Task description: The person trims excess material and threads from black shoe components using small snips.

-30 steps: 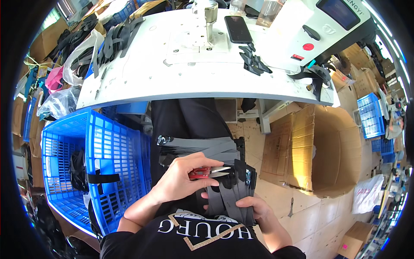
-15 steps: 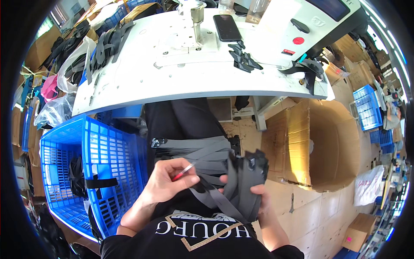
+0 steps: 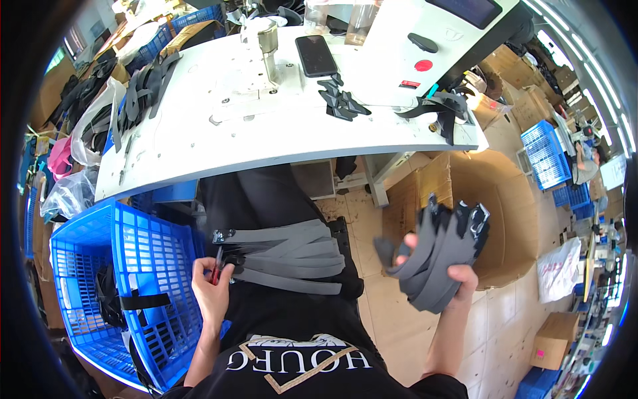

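Right hand (image 3: 444,274) grips grey straps (image 3: 438,256) over brown carton (image 3: 495,199); left hand (image 3: 211,287) pinches red snips (image 3: 216,266).

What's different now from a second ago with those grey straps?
The right hand has carried its bundle of grey straps off the lap, out to the person's right, by the cardboard box. The left hand, holding the red-handled snips, has shifted left. The straps on the lap stayed.

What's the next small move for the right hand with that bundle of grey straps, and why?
Probably lower the bundle of grey straps into the open cardboard box. The right hand holds it raised beside the box's opening, clear of the lap, while the left hand rests with a small red tool at the straps on the lap.
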`<state>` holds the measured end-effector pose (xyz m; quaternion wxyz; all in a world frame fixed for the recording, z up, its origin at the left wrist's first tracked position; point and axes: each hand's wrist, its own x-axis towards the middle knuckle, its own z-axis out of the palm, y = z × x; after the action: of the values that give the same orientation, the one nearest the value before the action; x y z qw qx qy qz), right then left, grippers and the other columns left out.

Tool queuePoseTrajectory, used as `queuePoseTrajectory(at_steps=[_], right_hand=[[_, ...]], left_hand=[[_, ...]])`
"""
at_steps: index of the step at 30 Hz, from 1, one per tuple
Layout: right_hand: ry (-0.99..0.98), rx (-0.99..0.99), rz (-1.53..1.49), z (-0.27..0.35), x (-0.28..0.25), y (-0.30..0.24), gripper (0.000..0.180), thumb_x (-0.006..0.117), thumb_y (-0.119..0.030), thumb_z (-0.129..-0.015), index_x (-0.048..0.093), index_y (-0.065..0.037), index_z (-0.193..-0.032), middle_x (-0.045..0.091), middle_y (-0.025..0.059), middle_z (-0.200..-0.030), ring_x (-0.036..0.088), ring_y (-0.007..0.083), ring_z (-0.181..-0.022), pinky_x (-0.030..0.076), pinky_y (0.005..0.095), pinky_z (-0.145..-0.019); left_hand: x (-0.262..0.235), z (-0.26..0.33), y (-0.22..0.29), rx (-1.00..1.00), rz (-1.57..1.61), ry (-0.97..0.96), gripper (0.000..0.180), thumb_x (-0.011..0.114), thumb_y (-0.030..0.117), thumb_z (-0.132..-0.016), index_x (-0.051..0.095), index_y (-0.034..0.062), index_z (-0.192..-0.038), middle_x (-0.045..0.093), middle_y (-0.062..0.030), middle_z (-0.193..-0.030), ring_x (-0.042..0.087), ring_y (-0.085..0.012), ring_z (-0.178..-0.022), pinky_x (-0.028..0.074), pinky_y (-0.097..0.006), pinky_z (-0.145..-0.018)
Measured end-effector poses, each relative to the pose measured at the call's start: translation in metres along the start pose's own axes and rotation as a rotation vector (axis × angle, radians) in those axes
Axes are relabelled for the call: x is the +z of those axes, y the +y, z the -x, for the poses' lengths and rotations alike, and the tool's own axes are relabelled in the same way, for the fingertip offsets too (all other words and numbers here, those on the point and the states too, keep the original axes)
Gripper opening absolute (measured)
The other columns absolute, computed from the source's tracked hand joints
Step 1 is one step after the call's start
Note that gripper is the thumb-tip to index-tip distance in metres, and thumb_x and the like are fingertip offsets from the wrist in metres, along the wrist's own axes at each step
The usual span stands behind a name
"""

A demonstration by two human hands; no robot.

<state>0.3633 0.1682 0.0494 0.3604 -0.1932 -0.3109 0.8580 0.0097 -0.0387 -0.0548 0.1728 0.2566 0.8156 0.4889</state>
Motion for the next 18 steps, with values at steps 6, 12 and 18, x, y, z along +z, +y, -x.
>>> queuePoseTrajectory(at_steps=[6, 12, 18], right_hand=[[-0.184, 0.635, -0.209, -0.003, 0.03, 0.051, 0.087, 0.066, -0.007, -0.077, 0.025, 0.004, -0.153, 0.044, 0.0292, -0.148, 0.051, 0.0439, -0.131, 0.035, 0.0485, -0.116], [-0.184, 0.785, -0.237, -0.002, 0.053, 0.078, 0.084, 0.061, -0.002, -0.076, 0.025, 0.008, -0.151, 0.043, 0.0355, -0.145, 0.048, 0.0465, -0.132, 0.035, 0.052, -0.115], [-0.259, 0.73, -0.226, -0.004, 0.05, 0.082, 0.078, 0.059, -0.001, -0.082, 0.025, 0.008, -0.152, 0.043, 0.0312, -0.147, 0.048, 0.0409, -0.135, 0.034, 0.0468, -0.116]], left_hand=[[-0.012, -0.006, 0.072, 0.504, -0.108, -0.16, 0.04, 0.08, 0.002, -0.074, 0.064, 0.0024, -0.111, 0.059, -0.0122, -0.098, 0.06, -0.0241, -0.083, 0.051, -0.031, -0.07], [-0.008, -0.018, 0.103, 0.793, -0.049, -0.551, 0.037, 0.088, 0.016, -0.07, 0.074, 0.0114, -0.104, 0.062, -0.0034, -0.091, 0.066, -0.0197, -0.073, 0.054, -0.03, -0.061], [-0.007, -0.019, 0.104, 0.833, -0.063, -0.561, 0.035, 0.087, 0.016, -0.068, 0.075, 0.0127, -0.101, 0.061, -0.0001, -0.089, 0.064, -0.0164, -0.065, 0.053, -0.029, -0.058]])
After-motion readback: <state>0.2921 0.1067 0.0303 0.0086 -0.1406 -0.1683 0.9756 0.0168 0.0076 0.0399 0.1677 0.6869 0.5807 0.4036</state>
